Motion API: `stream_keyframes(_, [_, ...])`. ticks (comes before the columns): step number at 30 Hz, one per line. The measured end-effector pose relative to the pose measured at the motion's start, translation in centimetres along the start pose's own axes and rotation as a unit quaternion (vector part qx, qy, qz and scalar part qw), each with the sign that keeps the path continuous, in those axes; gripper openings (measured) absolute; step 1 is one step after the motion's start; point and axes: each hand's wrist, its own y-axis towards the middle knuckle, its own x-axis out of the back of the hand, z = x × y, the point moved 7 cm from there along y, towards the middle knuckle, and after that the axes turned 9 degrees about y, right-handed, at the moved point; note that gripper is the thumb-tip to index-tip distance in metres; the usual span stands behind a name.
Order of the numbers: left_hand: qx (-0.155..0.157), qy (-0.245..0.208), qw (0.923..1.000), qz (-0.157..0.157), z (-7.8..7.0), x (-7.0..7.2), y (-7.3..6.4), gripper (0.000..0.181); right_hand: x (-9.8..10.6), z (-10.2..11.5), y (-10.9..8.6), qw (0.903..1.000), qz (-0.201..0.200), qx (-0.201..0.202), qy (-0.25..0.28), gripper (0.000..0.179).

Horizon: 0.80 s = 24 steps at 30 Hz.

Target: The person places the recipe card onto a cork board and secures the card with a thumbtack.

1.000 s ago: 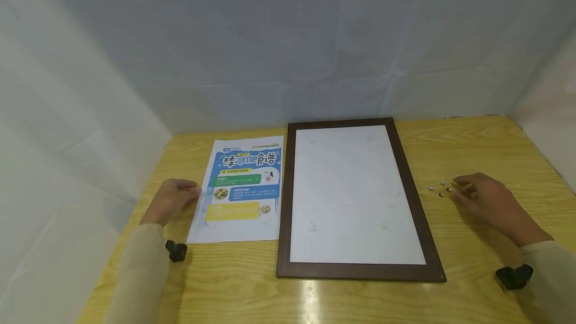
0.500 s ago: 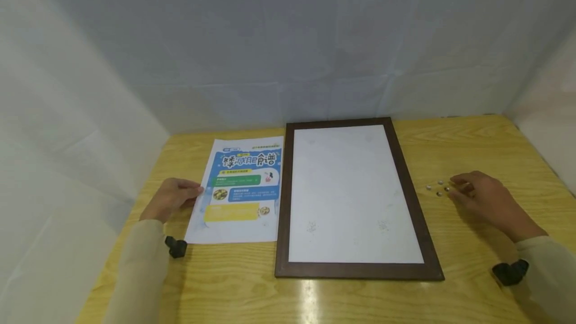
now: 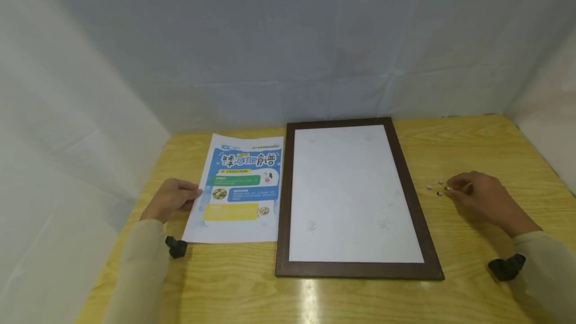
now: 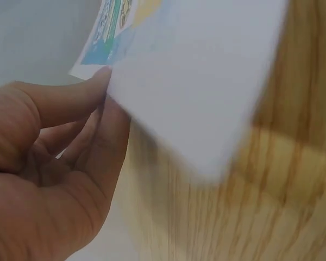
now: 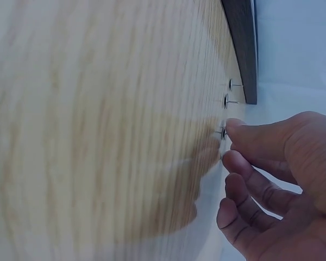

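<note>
My left hand (image 3: 173,198) pinches the left edge of a printed paper poster (image 3: 245,229) between thumb and fingers. In the left wrist view, the sheet's near corner (image 4: 201,147) stands raised off the wood. At the right, my right hand (image 3: 483,201) has its thumb and forefinger tips around a silver thumbtack (image 5: 224,132), pinching at it. Other thumbtacks (image 3: 439,194) lie close to those fingertips, points up in the right wrist view. Between the hands lies a white board (image 3: 351,194) in a dark brown frame (image 3: 360,271).
The wooden table (image 3: 243,284) carries everything. Pale cloth or sheeting (image 3: 288,54) rises behind it and along both sides. The board's frame lies alongside the poster's right edge, with the thumbtacks just beyond its other side.
The poster's left side has lifted slightly, its upper left corner rising. My right thumb and forefinger have moved a little left and closed in around the nearest thumbtack.
</note>
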Motion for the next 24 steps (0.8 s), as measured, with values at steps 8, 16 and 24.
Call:
stream_keyframes(8, [-0.006,0.032,0.9987,-0.038,1.1,1.1,-0.3,0.049,-0.3,-0.4,0.4,1.0000,0.000,0.005,0.008,0.027])
stream_keyframes(16, [-0.007,0.002,0.9982,-0.060,1.8,2.1,-1.0,0.053,-0.4,-0.9,0.5,0.9999,0.000,-0.003,0.017,0.027])
stream_keyframes(24, [0.010,-0.017,0.9975,-0.068,2.1,2.4,-1.3,0.053,-0.2,-1.2,0.6,0.9998,-0.017,-0.004,0.013,0.019])
